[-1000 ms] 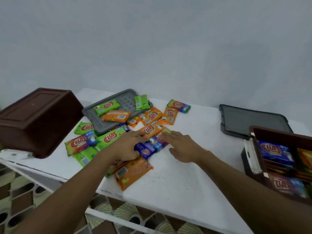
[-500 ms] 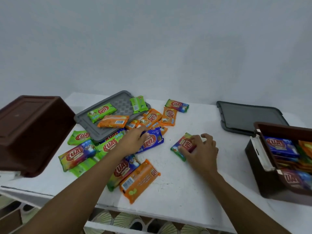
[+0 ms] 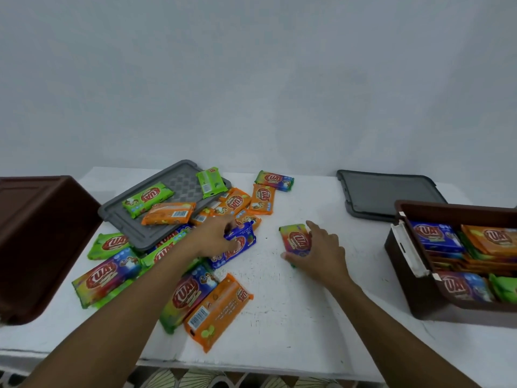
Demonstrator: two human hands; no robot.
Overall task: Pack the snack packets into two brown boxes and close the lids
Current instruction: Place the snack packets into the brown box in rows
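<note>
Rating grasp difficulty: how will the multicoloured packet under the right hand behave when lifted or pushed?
The multicoloured packet looks thin and flat, so probably light and unlikely to roll. Its smooth wrapper may slide easily on the white table. It shows a straight outline in the right hand's grip, suggesting some stiffness.

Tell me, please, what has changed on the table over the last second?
The right hand pulled a multicoloured packet rightwards, clear of the other packets, and grips it. The left hand took hold of a blue packet. The open box, upturned box and grey lids stayed put.
</note>
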